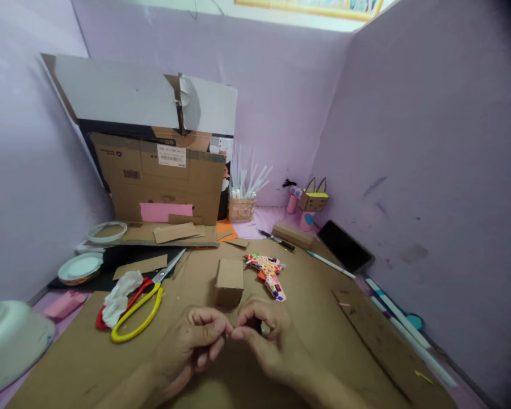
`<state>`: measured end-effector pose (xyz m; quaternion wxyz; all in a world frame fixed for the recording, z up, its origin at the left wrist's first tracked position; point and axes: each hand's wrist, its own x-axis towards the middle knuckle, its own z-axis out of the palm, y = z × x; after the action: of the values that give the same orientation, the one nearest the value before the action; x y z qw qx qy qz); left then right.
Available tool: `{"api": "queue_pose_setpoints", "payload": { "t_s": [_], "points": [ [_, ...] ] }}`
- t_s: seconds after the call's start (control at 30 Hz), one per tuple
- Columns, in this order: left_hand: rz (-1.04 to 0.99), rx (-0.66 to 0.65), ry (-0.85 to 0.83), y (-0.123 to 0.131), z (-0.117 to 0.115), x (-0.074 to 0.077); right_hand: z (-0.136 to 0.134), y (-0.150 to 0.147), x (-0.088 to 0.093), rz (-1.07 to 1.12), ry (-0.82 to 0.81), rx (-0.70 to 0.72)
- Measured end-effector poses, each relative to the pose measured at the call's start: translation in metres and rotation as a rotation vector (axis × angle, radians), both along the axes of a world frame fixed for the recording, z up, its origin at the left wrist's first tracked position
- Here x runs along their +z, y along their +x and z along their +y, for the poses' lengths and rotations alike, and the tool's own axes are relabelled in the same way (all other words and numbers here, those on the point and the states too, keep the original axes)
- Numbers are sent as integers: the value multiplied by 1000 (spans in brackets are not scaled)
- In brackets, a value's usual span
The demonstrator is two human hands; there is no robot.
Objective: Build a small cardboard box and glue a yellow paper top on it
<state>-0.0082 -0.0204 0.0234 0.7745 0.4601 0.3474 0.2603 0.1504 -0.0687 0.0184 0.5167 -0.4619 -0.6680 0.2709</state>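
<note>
Both hands meet low in the middle of the view, above a brown cardboard sheet (315,318). The fingers of my left hand (196,338) are curled, thumb pressed against the index finger. My right hand (268,335) pinches too, its thumb and index tips touching those of the left. Whatever sits between the tips is too small to make out. Just beyond the fingers stands a small cardboard box (230,281). Right of the box lies a glue gun (269,272) with a colourful floral pattern. Scissors (142,307) with red and yellow handles lie to the left, crumpled white tissue (121,295) on them.
A large opened carton (162,176) stands at the back left, near a basket (242,209) of white sticks. A cardboard animal figure (313,201), a phone (344,247) and a pen (276,240) lie toward the right wall. A white bowl (12,341) sits at the left.
</note>
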Motion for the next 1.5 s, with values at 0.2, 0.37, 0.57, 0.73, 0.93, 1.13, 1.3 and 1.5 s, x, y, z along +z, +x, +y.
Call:
{"api": "queue_pose_setpoints", "payload": {
  "t_s": [0.2, 0.37, 0.57, 0.73, 0.93, 1.13, 1.3, 1.5],
  "points": [
    [-116, 4, -12, -1, 1, 1, -3, -1, -2, 6, -1, 105],
    [-458, 51, -211, -10, 13, 6, 0, 5, -8, 450, -44, 81],
    [-629, -43, -407, -14, 18, 2, 4, 9, -6, 241, -29, -73],
    [-537, -60, -335, -10, 9, -2, 5, 1, -8, 148, 37, -30],
    [-338, -24, -287, -1, 1, -4, 3, -5, -10, 80, 69, -12],
    [-213, -1, -246, 4, -1, -8, -1, 0, -5, -216, 284, -17],
    [-188, 9, -197, 7, -1, -10, -4, 3, -2, -523, 343, -86],
    [-174, 15, -194, 9, -3, -11, -1, -1, -6, -574, 340, -126]
  ]
}}
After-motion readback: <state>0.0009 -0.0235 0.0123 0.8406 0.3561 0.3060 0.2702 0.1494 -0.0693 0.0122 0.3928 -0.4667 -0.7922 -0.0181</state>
